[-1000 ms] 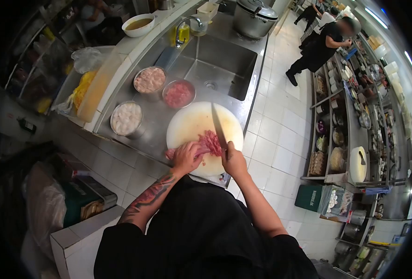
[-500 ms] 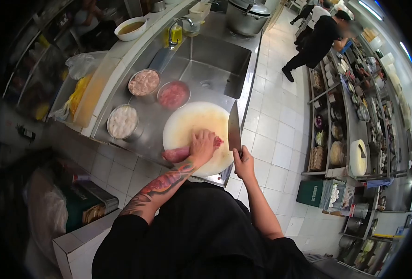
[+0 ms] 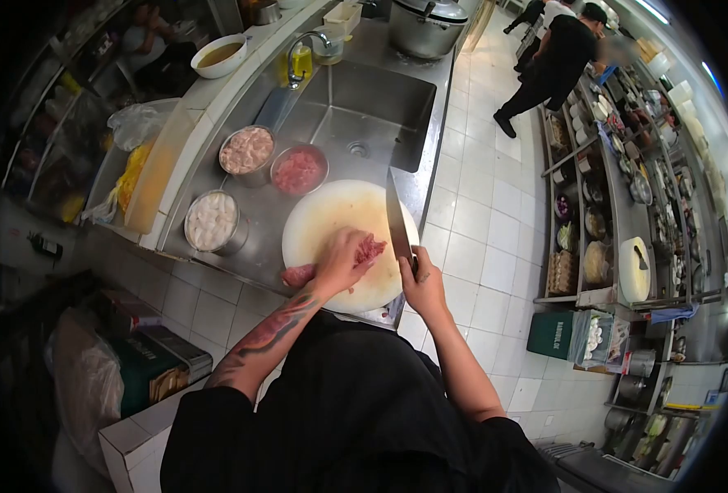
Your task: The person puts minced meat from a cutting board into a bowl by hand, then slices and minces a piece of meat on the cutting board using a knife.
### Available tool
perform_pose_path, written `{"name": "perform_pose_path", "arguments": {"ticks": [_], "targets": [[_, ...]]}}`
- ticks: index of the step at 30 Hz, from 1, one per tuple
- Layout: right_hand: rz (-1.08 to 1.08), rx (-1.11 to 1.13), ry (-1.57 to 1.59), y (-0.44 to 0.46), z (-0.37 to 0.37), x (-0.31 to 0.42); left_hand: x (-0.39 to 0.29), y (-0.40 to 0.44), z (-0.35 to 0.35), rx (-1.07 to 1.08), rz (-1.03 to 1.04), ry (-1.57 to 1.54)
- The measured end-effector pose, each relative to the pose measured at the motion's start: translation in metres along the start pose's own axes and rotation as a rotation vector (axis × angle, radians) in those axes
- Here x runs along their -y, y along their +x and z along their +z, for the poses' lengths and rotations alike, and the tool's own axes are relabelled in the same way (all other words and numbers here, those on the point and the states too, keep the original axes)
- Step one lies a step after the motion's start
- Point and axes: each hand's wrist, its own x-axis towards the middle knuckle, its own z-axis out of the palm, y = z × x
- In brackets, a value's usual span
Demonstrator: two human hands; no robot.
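Observation:
A round white cutting board (image 3: 314, 215) lies on the steel counter. On it, my left hand (image 3: 343, 261) is closed over raw red meat (image 3: 369, 249). Cut pieces show to the right of its fingers, and a longer piece pokes out at the lower left by the board's edge. My right hand (image 3: 423, 283) grips the handle of a large knife (image 3: 397, 215). The blade points away from me over the board's right side, a little right of the meat and apart from it.
Bowls of pink meat (image 3: 247, 150), red meat (image 3: 299, 170) and whitish pieces (image 3: 212, 222) stand left of the board. Behind it are a sink (image 3: 364, 107) and a lidded pot (image 3: 425, 31). A person in black (image 3: 557, 62) stands by the right shelves.
The cut pieces, first spread beside the blade, were gathered under my left hand, which shifted right and then slightly back left. The knife swung out right, then returned over the board's right side.

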Motion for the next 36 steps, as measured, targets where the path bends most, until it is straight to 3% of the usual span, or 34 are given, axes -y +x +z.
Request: {"name": "perform_pose_path", "arguments": {"ticks": [3,5,13,14,19,21,24,27,30,33,34,36], "targets": [[-0.105,-0.059,-0.023,0.002,0.022,0.009,0.029,-0.042,-0.005,-0.102,0.010,-0.044],[-0.024,0.142,-0.301,0.010,0.050,-0.017,0.032,-0.060,-0.011,-0.042,-0.063,0.003],[-0.061,0.127,-0.298,0.015,0.057,-0.009,0.024,-0.066,-0.012,-0.107,-0.038,0.139],[-0.069,0.228,-0.327,0.022,0.066,-0.033,0.025,-0.067,-0.009,-0.104,-0.036,0.153],[-0.041,0.222,-0.259,0.016,0.053,0.006,0.030,-0.069,-0.009,-0.105,-0.001,0.156],[-0.008,0.329,-0.385,0.006,0.066,-0.007,0.027,-0.068,-0.008,-0.107,-0.034,0.151],[-0.071,0.304,-0.260,0.024,0.062,-0.029,0.022,-0.068,-0.024,-0.101,-0.032,0.142],[-0.140,0.278,-0.182,0.016,0.026,0.028,0.038,-0.099,-0.049,-0.081,-0.143,0.167],[-0.110,0.201,0.124,-0.006,0.003,0.090,0.051,-0.119,-0.048,-0.075,-0.166,0.085],[-0.263,0.212,-0.081,-0.020,0.049,0.034,0.052,-0.117,-0.036,-0.122,-0.159,0.027],[-0.228,0.378,-0.275,-0.016,0.068,0.004,0.049,-0.115,-0.032,-0.120,-0.180,-0.027],[-0.195,0.454,-0.219,-0.001,0.083,-0.031,0.043,-0.114,-0.030,-0.124,-0.197,-0.067]]}}
